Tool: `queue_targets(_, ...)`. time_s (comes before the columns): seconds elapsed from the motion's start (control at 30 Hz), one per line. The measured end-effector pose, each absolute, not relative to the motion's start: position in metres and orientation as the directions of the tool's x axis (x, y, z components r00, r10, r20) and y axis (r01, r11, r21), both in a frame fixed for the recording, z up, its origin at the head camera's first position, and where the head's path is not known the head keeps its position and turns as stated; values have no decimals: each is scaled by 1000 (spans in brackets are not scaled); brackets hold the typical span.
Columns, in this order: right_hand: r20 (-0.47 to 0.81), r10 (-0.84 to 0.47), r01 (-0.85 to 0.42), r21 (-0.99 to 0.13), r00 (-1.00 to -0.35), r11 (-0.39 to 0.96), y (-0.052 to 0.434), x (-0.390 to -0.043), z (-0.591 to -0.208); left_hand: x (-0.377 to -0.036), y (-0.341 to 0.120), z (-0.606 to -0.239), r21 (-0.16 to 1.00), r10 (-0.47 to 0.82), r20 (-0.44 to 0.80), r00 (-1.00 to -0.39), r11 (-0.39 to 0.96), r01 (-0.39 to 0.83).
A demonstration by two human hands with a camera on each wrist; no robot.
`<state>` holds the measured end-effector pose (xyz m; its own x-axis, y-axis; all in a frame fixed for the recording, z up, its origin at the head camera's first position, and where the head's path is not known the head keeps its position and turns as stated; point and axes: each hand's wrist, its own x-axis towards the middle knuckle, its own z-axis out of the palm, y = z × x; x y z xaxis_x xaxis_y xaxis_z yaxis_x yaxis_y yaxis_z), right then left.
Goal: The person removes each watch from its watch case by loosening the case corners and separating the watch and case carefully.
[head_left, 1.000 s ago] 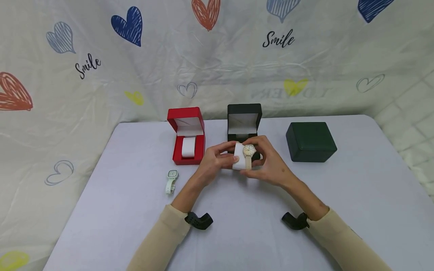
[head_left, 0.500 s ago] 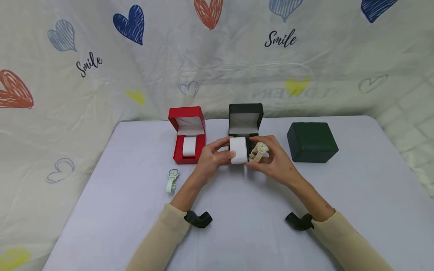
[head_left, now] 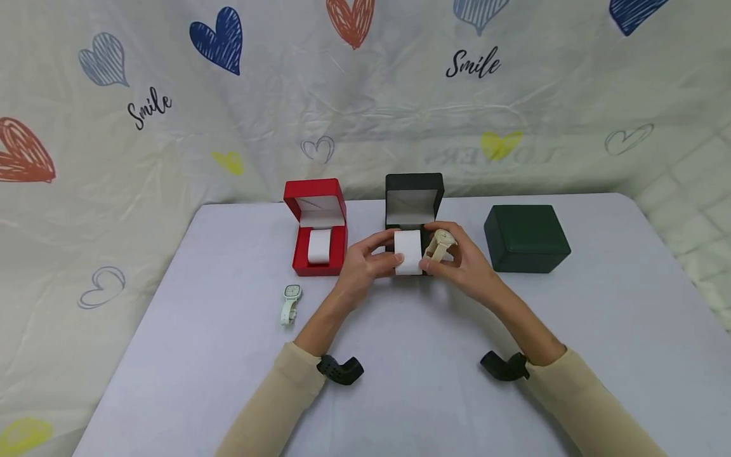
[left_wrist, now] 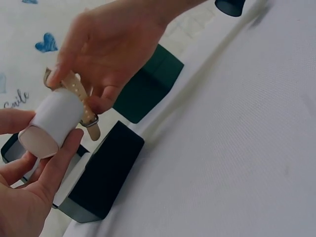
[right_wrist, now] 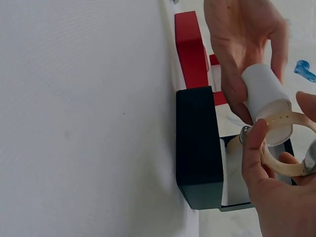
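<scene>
Fingers of my left hand (head_left: 365, 266) grip the white pillow (head_left: 408, 252); my right hand (head_left: 465, 266) pinches the beige watch (head_left: 441, 244) beside it, above the black box (head_left: 414, 203) near the surface's far edge.

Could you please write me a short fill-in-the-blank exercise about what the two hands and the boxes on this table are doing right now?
1. The left hand holds a white cylindrical ____ in its grip.
2. The right hand pinches a beige-strapped ____ beside it.
3. Both hands work just in front of the open ____ box.
4. The dark green box on the right has its lid ____.

Missing words: cushion; wristwatch; black; closed
</scene>
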<state>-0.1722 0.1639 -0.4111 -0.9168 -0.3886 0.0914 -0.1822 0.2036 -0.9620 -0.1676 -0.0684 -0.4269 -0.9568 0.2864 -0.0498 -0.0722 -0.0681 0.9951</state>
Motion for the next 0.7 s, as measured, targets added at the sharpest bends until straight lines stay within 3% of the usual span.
queue_targets(0.23,46,-331,-130,-963,-942,236,161,-172,-411,-169,-64,-426,997,277,-31,-960,-63,-50)
queue_targets(0.7,160,-274,-223,-950,-948,217,158,-175,-413,-171,-53,-424,997,229,-19,-973,-68,-35)
